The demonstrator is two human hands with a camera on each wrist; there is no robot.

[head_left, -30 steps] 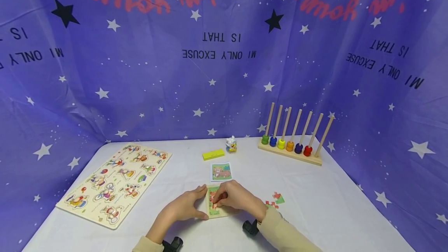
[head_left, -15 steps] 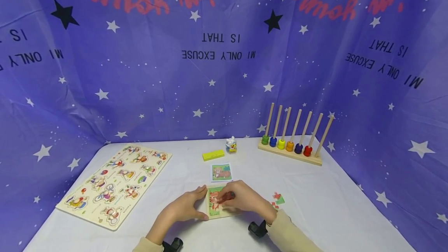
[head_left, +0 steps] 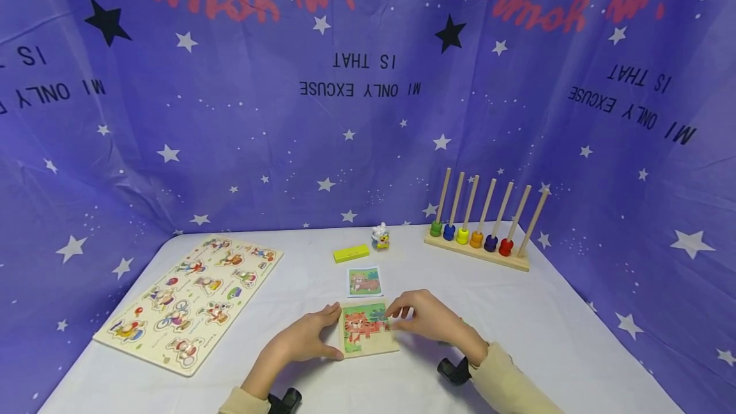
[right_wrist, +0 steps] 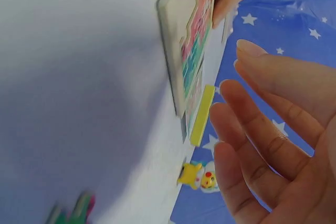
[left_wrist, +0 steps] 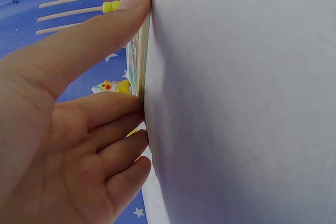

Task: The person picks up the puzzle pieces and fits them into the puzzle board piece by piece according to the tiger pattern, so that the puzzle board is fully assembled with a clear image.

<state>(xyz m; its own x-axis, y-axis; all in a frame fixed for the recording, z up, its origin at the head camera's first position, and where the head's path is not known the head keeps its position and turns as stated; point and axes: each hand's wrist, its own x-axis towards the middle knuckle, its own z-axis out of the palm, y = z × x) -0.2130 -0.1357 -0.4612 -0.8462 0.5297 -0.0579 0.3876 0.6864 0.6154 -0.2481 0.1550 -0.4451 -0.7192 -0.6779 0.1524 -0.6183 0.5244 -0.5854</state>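
A small square wooden jigsaw puzzle (head_left: 368, 328) lies on the white table, showing a red animal on green. Bare wood shows in its tray at the lower right. My left hand (head_left: 307, 336) rests against its left edge, thumb by the near corner and fingertips by the far corner. In the left wrist view, the thumb and index fingertip meet the board's edge. My right hand (head_left: 428, 319) hovers at the puzzle's right side, fingers relaxed and holding nothing. A blurred green and pink puzzle piece (right_wrist: 76, 211) shows low in the right wrist view.
Beyond the puzzle lie a picture card (head_left: 365, 282), a yellow block (head_left: 351, 253) and a small toy figure (head_left: 380, 236). A large peg puzzle board (head_left: 190, 305) covers the left side. A bead rack with upright rods (head_left: 477, 254) stands at the back right.
The right hand has moved right off the puzzle, uncovering the picture, and its wrist now covers the spot where loose pieces lay. The left hand has stayed in place.
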